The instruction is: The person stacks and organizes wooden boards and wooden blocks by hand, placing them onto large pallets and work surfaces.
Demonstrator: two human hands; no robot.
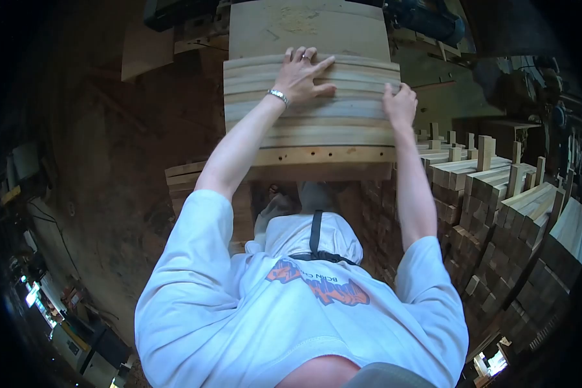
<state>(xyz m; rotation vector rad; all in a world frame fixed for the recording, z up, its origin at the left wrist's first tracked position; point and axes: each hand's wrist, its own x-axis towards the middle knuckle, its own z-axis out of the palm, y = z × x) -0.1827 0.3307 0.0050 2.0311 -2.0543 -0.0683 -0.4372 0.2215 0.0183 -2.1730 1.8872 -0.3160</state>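
Left hand (302, 76) flat on the wood panel (310, 123), fingers spread, palm down near the panel's far edge; bracelet (278, 96) on the wrist. Right hand (399, 103) on the panel's right edge, fingers curled over the side, gripping it. Panel made of glued strips, lying on a work surface straight ahead, a row of small holes along its near edge. Plain board (307, 29) just beyond the panel. Stacks of wood blocks (498, 194) right of the panel, lower down.

Pale tan planks (310, 126) with darker brown streaks; light-blue shirt (239, 310) with orange-and-navy print; silver bracelet (278, 96).
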